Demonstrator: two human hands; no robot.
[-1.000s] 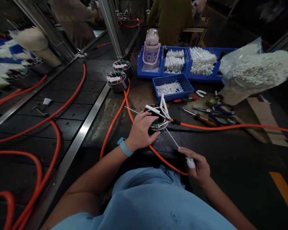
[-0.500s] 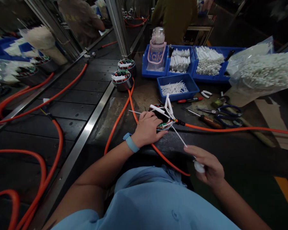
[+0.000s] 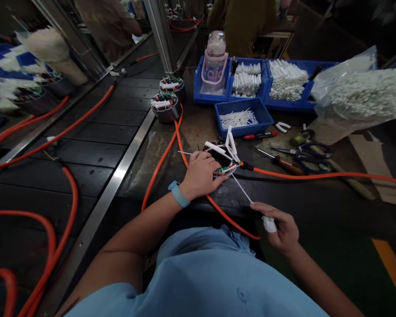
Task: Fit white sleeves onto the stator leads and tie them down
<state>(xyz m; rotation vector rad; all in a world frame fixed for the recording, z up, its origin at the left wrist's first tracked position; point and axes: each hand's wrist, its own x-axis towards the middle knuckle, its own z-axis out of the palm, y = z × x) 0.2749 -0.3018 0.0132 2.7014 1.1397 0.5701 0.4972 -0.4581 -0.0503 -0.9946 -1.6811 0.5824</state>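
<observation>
Dim workshop space stretched behind the dark tabletop (image 3: 166, 174), where a person in olive clothing (image 3: 246, 26) stood beyond the blue bins (image 3: 284, 105). One bin held a clear bottle (image 3: 214, 66), and others held short white tubes (image 3: 287, 79).

Nearer, the round wired assembly (image 3: 225, 168) lay at the tabletop's front edge, directly under the left hand (image 3: 200, 176) and emerging on its right side. That hand's grip was part-curled over it, fingers bent on the far side and thumb stretched along the near side. White sleeves (image 3: 215, 147) stuck up just beyond the fingers, and an orange cable (image 3: 300, 176) led off to the right.

Lower and to the right, apart from the assembly, was the right hand (image 3: 280, 226). Its grip was closed on a thin white strip (image 3: 241, 188), which ran straight from the assembly's near side to the index fingertip; a white piece (image 3: 269, 223) showed beside the thumb, its nature unclear.

Behind the assembly sat a blue tray (image 3: 247, 130) of similar strips, with a red marker (image 3: 260, 135) just beside it and scissors (image 3: 317, 152) farther right.
</observation>
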